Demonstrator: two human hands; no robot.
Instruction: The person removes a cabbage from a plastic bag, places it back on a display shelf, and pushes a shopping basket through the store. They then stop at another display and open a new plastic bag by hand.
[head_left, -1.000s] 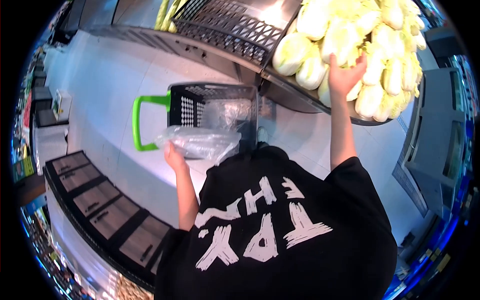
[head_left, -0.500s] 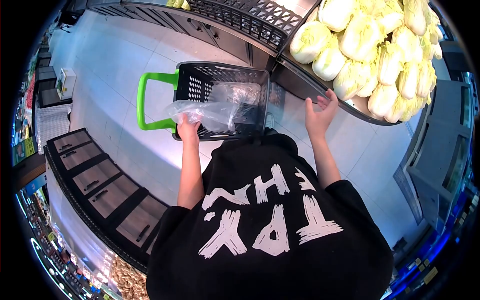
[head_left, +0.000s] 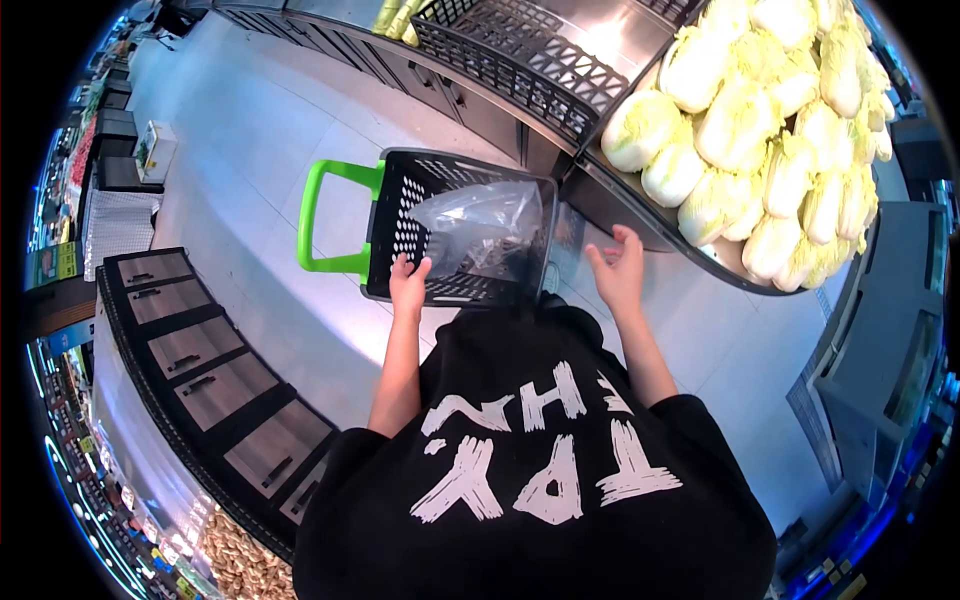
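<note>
A black shopping basket (head_left: 407,190) with a green handle (head_left: 309,215) stands in front of me. Inside it lies a clear plastic bag (head_left: 485,215), loosely spread over other clear plastic with contents I cannot make out. My left hand (head_left: 408,287) is at the basket's near side, thumb and fingers apart, holding nothing. To the right of the basket my right hand (head_left: 620,272) hangs in the air, fingers slightly curled and apart, with nothing in it. Napa cabbages (head_left: 735,125) are heaped on a display beyond my right hand.
Black plastic crates (head_left: 510,65) sit on the counter behind the basket. Dark drawer cabinets (head_left: 205,350) curve along the left, with a heap of brown produce (head_left: 245,555) at lower left. A grey cabinet (head_left: 880,340) stands at the right. Tiled floor (head_left: 250,200) surrounds the basket.
My left hand has let go of the plastic bag, which now lies farther right in the basket. My right hand has lowered slightly. The whole view has shifted a little.
</note>
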